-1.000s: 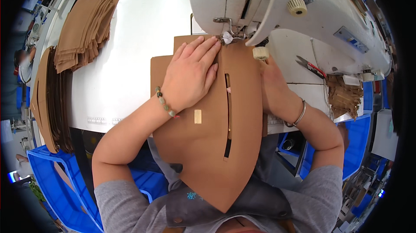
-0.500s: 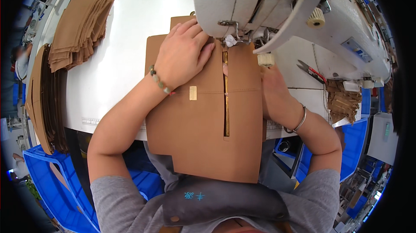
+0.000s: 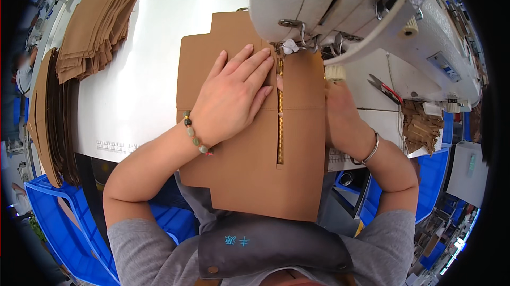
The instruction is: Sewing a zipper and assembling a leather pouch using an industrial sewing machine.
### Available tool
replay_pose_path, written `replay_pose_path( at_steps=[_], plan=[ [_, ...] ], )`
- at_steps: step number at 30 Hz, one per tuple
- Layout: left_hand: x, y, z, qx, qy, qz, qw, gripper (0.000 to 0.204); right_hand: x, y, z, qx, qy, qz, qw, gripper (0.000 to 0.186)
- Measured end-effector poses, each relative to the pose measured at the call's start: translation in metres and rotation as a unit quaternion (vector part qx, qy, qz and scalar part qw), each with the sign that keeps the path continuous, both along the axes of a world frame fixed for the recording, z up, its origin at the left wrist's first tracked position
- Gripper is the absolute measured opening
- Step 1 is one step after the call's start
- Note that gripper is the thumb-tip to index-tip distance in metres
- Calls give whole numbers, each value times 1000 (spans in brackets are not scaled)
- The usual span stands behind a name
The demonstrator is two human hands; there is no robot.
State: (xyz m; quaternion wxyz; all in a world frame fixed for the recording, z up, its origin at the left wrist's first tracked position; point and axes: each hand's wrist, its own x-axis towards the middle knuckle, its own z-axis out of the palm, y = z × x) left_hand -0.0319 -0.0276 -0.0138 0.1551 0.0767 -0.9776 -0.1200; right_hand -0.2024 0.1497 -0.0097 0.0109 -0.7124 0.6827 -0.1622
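A flat brown panel with notched corners lies under the sewing machine's head, its near part hanging over the table edge toward my lap. A long slot in it shows a gold-toothed zipper. My left hand rests flat on the panel, left of the slot, fingers stretched toward the presser foot. At the panel's right edge is my right hand, its fingers mostly hidden underneath. A bit of skin shows through the slot beside the zipper.
The white sewing machine stands at the upper right. Red-handled snips and brown scraps lie right of it. Stacked brown pieces and darker upright panels are at left. Blue bins flank my lap.
The brown panel has slid slightly away from me under the machine. My left hand has moved nearer me on it, covering a small pale tape patch. My right hand stays at the right edge.
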Motion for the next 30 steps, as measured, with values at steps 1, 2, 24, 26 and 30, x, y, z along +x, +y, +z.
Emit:
replay_pose_path(
  at_steps=[1, 2, 24, 26, 30],
  plan=[
    [0, 0, 0, 6, 3, -1, 1000, 47, 0, 0, 0, 5, 8, -3, 1000, 62],
    [1, 0, 0, 15, 4, -4, 1000, 46, 0, 0, 0, 0, 15, -1, 1000, 63],
    [2, -4, 2, 87, 29, -30, 995, 39, -1, 0, -1, -16, -11, 8, 1000, 54],
    [1, -5, 1, 97, 27, -37, 994, 40, -1, 0, 0, -15, -8, 13, 1000, 55],
    [2, -4, 2, 81, 25, -40, 996, 40, 0, -1, 1, -5, -7, -1, 1000, 56]
  ],
)
